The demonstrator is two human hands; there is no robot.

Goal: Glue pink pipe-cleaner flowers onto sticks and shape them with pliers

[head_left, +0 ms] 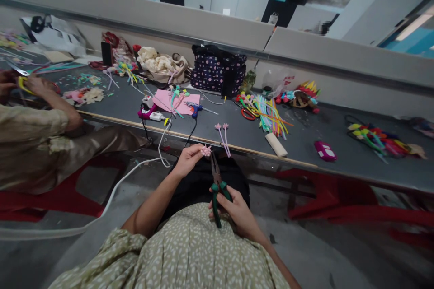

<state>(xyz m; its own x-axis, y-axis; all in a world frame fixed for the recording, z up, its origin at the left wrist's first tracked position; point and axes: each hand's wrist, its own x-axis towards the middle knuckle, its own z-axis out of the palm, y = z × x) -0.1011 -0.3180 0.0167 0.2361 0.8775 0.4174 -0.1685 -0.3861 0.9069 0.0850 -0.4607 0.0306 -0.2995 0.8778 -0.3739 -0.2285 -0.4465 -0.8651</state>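
My left hand (pixel 189 160) pinches a small pink flower (pixel 205 150) with a bumpy, many-lobed head, over my lap near the table edge. In my right hand (pixel 235 211) are long-nose pliers (pixel 216 179) with green handles, wrapped by my fingers. Their jaws point up and away from me, the tips close beside the flower; whether they touch it I cannot tell. Just beyond lie two pink flowers on lilac stems (pixel 224 139), stems toward me at the table's front edge. A blue glue gun (pixel 194 109) rests farther back to the left.
A co-worker at left holds yellow-handled scissors (pixel 23 82). A white cable (pixel 122 178) runs from a power strip (pixel 149 113) off the table. Pink sheets (pixel 162 101), a dark patterned bag (pixel 217 70), colourful pipe cleaners (pixel 271 115), orange-handled scissors (pixel 247 114) and a magenta object (pixel 324 151) lie about.
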